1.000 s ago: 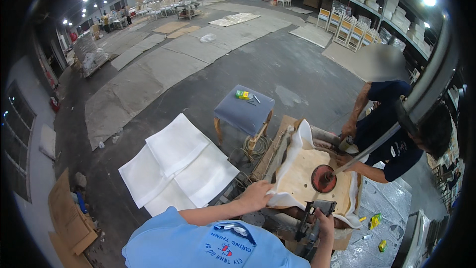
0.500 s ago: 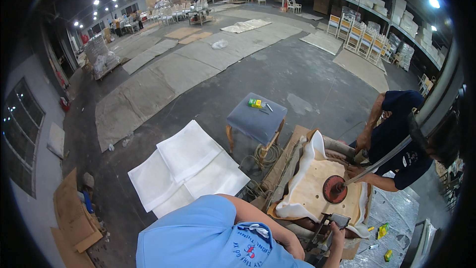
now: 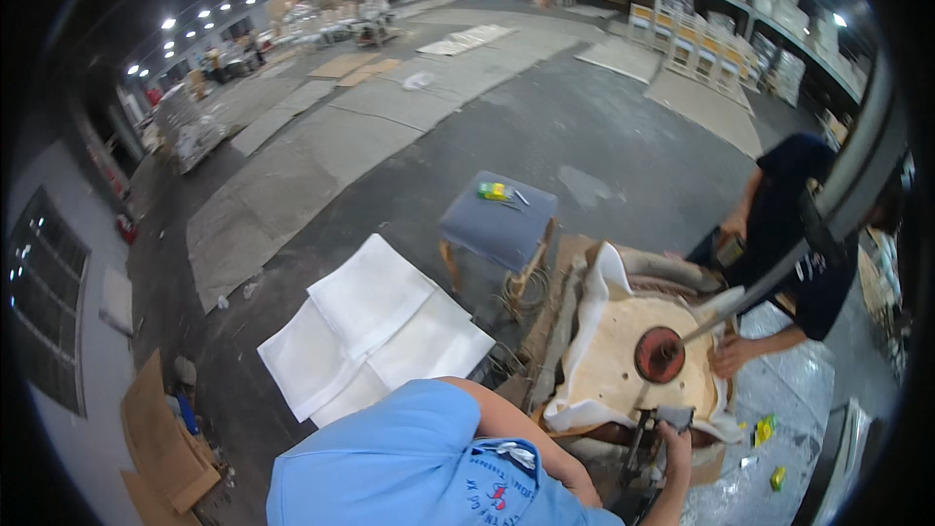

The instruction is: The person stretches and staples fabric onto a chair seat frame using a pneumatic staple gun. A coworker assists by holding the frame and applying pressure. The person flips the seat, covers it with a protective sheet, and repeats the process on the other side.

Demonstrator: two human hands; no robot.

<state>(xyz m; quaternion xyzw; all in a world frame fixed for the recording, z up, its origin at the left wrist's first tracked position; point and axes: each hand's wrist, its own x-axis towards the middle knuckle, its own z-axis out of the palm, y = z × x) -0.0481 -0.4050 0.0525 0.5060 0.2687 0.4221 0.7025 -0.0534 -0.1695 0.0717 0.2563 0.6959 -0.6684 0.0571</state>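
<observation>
An upturned chair seat point(image 3: 633, 370) with a pale underside and white fabric point(image 3: 594, 282) wrapped over its edges lies on a low stand. My right hand point(image 3: 674, 448) is closed on a grey hand tool point(image 3: 662, 419) at the seat's near edge. My left arm point(image 3: 526, 438) in a light-blue sleeve reaches down toward the seat; its hand is hidden below my body. A round red disc point(image 3: 659, 354) on a long handle rests on the seat. Another person in a dark shirt point(image 3: 794, 224) bends over the far side, one hand point(image 3: 726, 356) next to the disc.
A grey padded stool point(image 3: 497, 224) with a yellow-green item point(image 3: 494, 191) stands left of the seat. White fabric sheets point(image 3: 375, 331) lie on the concrete floor. Cardboard point(image 3: 161, 438) sits at lower left, plastic sheeting point(image 3: 789, 399) and small yellow-green packs point(image 3: 765, 429) at lower right. Shelving lines the back.
My left hand, earlier on the white fabric at the seat's near-left edge, has dropped out of sight. My right hand stays on the tool. The view has shifted a little.
</observation>
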